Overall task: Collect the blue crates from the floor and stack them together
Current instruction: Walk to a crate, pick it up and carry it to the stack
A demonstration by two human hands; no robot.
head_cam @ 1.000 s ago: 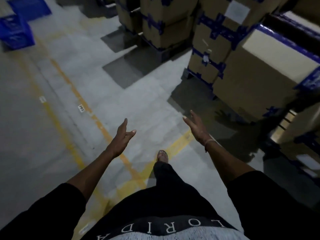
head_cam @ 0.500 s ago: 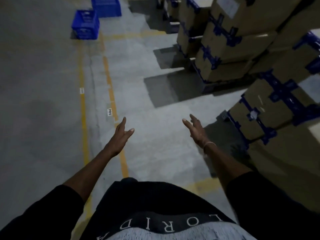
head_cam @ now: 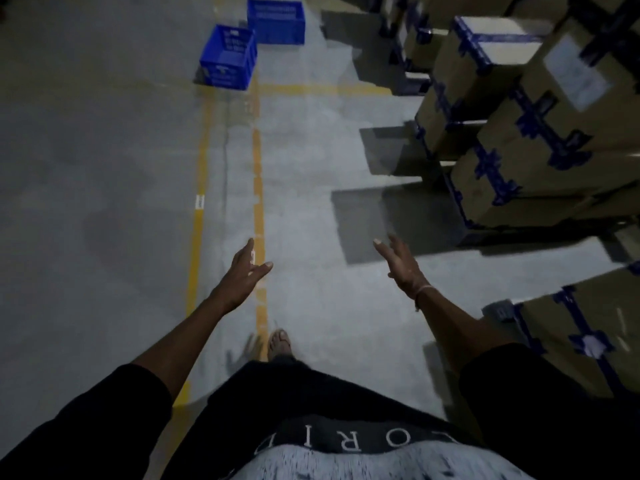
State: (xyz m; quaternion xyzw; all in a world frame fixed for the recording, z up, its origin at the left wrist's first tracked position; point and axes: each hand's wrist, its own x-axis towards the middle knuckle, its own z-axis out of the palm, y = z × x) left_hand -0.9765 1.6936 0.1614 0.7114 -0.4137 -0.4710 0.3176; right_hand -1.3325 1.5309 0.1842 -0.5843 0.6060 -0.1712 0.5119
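Observation:
Two blue plastic crates stand on the grey floor far ahead. The nearer crate (head_cam: 228,58) sits left of the yellow line, and the second crate (head_cam: 276,25) is just behind it to the right, touching or nearly so. My left hand (head_cam: 242,271) is stretched forward with fingers apart and holds nothing. My right hand (head_cam: 401,265), with a thin band at the wrist, is also held out empty with spread fingers. Both hands are well short of the crates.
Stacks of cardboard boxes (head_cam: 540,133) with blue tape line the right side, and one more box (head_cam: 588,337) is close by my right arm. Two yellow floor lines (head_cam: 258,188) run ahead toward the crates. My sandalled foot (head_cam: 280,342) steps forward.
The view has swung so the crates moved from the far upper left toward the top centre and look closer. My hands stayed out in front, empty. A foot has come forward.

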